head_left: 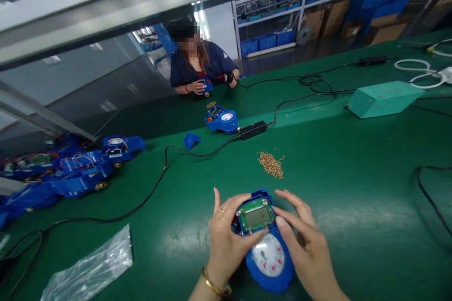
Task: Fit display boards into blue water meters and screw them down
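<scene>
Clasping the blue meter (267, 243) at its upper part, the left hand (228, 228) had its fingers along the left rim and its thumb across the lower edge of the green circuit board (257, 216). The right hand (305, 237) was at the opposite rim, index and thumb tips close together there, the other fingers spread — whether they pinched it, I could not tell. Below the board, the meter's round white dial (271, 259) faced up, all of it over the green table (353, 169). Just beyond lay a heap of small brass-coloured pieces (271, 165); farther off, a second blue meter (222, 121) sat beside a black cable's inline box (253, 130), near a blue cap (191, 140). Leftward were a clear plastic bag (97, 263) and a cluster of blue housings (84, 174). Across the table — a seated co-worker (221, 63), holding a blue unit (205, 86).
</scene>
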Available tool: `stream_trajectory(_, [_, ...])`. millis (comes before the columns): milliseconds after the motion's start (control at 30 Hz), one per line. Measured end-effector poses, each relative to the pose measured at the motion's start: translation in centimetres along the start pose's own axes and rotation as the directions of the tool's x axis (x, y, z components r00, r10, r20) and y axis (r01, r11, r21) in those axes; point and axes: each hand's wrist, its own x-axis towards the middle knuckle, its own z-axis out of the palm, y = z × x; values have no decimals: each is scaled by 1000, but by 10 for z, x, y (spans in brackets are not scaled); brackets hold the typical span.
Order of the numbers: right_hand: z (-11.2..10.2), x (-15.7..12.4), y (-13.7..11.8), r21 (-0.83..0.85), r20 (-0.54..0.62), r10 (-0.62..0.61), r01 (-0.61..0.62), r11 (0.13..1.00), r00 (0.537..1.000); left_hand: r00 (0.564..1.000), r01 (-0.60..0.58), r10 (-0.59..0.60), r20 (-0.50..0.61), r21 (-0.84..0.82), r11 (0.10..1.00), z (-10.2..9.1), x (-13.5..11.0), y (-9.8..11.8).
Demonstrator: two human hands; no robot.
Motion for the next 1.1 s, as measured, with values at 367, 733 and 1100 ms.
stream_trajectory(367, [3, -1, -5, -88, -76, -143, 136, 987, 987, 997, -53, 51, 62, 34, 998, -2, 3, -2])
stream_trajectory(733, [6, -2, -6, 35, -135, -43, 48, 998, 990, 996, -53, 51, 76, 21, 998, -1, 12, -3])
stream_trajectory(1100, [5, -6, -4, 65, -112, -63, 71, 995, 992, 997, -41, 42, 61, -10, 999, 0, 7, -3])
